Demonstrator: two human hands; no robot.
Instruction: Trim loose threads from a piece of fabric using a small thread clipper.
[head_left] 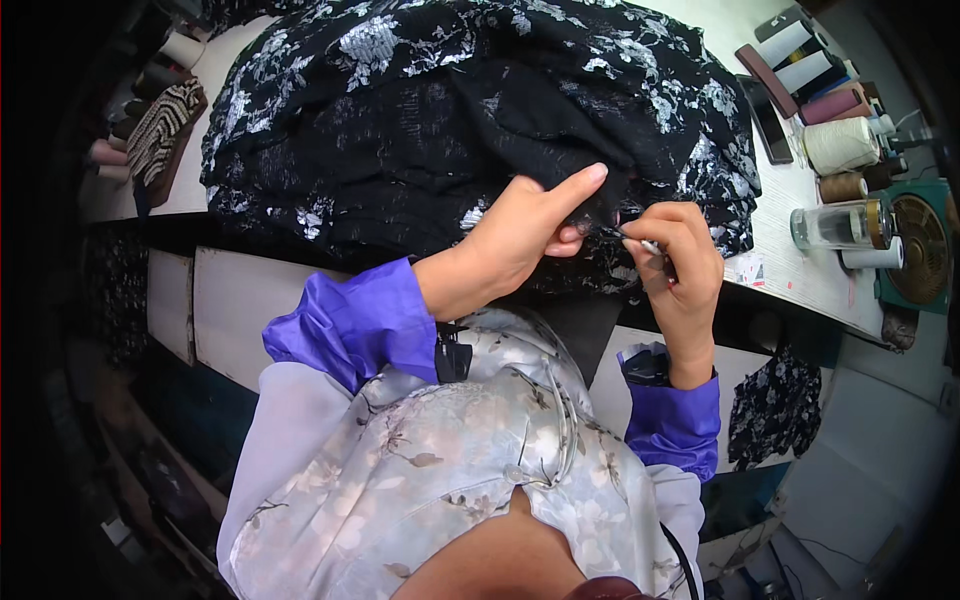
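Observation:
A large heap of black fabric [400,150] with a silvery-white flower print is spread before me, its plainer dark side showing in the middle. My left hand [505,238] has its fingers curled round the near right part of this cloth, with the thumb stretched out on top. Just to the right, the fingers of my right hand [682,255] are pinched together against the edge of the same cloth. A small silvery bit shows between those fingers, too little of it to name. Purple sleeve covers [350,325] sit on both forearms.
On the white table [790,265] at the right are a dark phone [767,120], a lidded glass jar [840,226], several thread spools [842,147] and a green fan [918,245]. A striped knitted piece [165,130] and more spools [108,153] are at the left. Dark floral cloth [775,410] hangs lower right.

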